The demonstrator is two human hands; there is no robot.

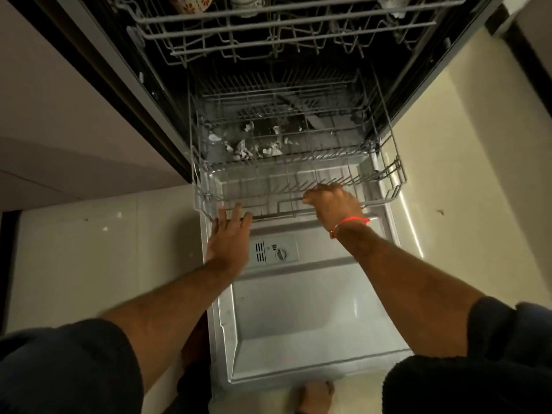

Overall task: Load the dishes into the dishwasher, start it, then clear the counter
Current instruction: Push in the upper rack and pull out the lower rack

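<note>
right hand (pixel 333 204) gripping lower rack (pixel 394 186), left hand (pixel 230 234) flat

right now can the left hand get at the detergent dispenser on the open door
Probably yes. The left hand rests open at the lower rack's front rim, just above the detergent dispenser on the open door, with nothing lying between them.

The lower rack (pixel 298 174) is pale grey wire, with white scraps (pixel 242 146) beneath it. The open door (pixel 298 309) is silvery grey. A red-orange thread (pixel 349 223) circles the right wrist. The far-left cup (pixel 191 1) bears red flowers on white. The floor (pixel 89 249) is cream.
</note>
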